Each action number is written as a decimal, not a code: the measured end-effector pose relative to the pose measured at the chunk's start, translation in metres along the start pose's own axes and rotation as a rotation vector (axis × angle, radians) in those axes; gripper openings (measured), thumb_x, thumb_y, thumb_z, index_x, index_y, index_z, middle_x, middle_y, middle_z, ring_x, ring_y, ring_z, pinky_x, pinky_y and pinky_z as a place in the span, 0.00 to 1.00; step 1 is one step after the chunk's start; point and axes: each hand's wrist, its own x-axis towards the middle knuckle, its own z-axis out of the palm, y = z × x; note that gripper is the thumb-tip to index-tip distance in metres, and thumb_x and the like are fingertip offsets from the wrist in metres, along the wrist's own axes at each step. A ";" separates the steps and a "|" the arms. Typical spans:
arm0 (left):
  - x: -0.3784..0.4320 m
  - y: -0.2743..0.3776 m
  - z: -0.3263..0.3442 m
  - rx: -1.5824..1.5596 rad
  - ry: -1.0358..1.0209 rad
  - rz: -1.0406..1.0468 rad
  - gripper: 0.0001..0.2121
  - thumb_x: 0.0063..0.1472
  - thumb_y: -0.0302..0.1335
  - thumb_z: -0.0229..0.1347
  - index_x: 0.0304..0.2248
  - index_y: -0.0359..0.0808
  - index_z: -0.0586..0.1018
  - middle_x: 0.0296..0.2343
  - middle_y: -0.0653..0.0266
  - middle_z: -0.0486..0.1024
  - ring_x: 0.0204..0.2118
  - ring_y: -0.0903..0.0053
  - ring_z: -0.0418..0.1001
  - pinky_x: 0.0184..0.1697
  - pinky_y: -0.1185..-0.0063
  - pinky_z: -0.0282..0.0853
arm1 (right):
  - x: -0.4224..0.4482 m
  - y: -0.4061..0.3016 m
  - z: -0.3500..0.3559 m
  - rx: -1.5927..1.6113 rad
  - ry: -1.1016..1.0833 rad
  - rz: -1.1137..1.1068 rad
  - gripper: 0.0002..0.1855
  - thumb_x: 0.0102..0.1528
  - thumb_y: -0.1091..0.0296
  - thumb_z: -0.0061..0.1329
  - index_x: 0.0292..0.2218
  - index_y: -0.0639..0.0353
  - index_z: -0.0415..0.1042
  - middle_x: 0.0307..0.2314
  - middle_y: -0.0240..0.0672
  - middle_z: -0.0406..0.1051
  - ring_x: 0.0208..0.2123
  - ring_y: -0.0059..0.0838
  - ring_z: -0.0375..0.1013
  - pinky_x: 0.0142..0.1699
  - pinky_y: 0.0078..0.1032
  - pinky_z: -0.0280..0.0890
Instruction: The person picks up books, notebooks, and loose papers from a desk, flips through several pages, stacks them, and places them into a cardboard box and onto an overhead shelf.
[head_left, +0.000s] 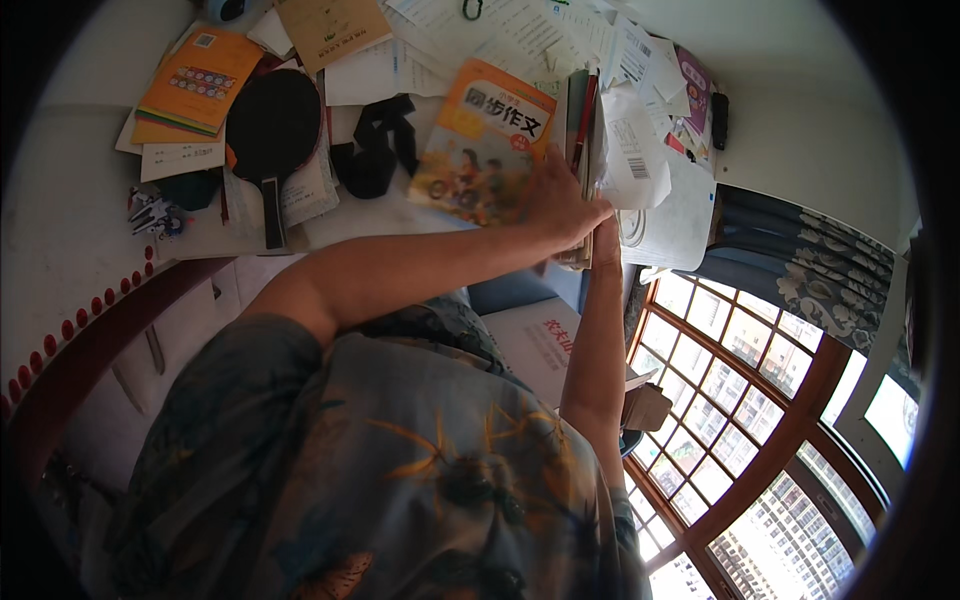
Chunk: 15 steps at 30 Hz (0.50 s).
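An orange-covered children's book (487, 142) leans or lies left of a stack of books (581, 180), its lower part blurred. The stack stands on edge, spines and page edges towards me. A dark red pen (585, 124) rests along its top. My left hand (562, 199) reaches across my body to the orange book's right edge and the stack. Its fingers are blurred, so its hold is unclear. My right hand (606, 236) grips the near right side of the stack, close to my left thumb. A crumpled white plastic bag (637, 154) with a barcode label lies beside the stack.
A black table tennis bat (274, 124) lies on papers beside orange booklets (202, 75). A black strap (382, 142) sits near the orange book. Loose papers (495, 37) cover the far desk. Below are a white carton (532, 345) and a window (720, 390) at right.
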 end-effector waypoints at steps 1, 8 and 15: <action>0.000 0.000 0.001 0.009 0.009 0.003 0.36 0.42 0.35 0.59 0.45 0.25 0.54 0.41 0.40 0.62 0.45 0.54 0.65 0.48 0.67 0.62 | 0.000 0.001 -0.001 0.000 0.000 0.000 0.18 0.58 0.57 0.39 0.40 0.63 0.67 0.32 0.32 0.67 0.37 0.22 0.64 0.44 0.24 0.58; -0.002 0.003 0.003 0.051 0.005 0.010 0.37 0.41 0.34 0.58 0.46 0.24 0.52 0.39 0.39 0.62 0.44 0.53 0.64 0.47 0.66 0.62 | 0.007 0.012 -0.018 -0.177 -0.043 -0.116 0.19 0.60 0.56 0.36 0.40 0.63 0.67 0.33 0.33 0.67 0.38 0.22 0.63 0.45 0.25 0.58; -0.003 0.005 0.007 0.012 0.042 -0.013 0.40 0.40 0.33 0.58 0.48 0.23 0.50 0.41 0.36 0.59 0.45 0.51 0.62 0.48 0.66 0.60 | 0.009 0.009 -0.011 -0.017 0.000 0.028 0.20 0.60 0.54 0.35 0.38 0.63 0.67 0.32 0.32 0.66 0.37 0.22 0.62 0.45 0.24 0.57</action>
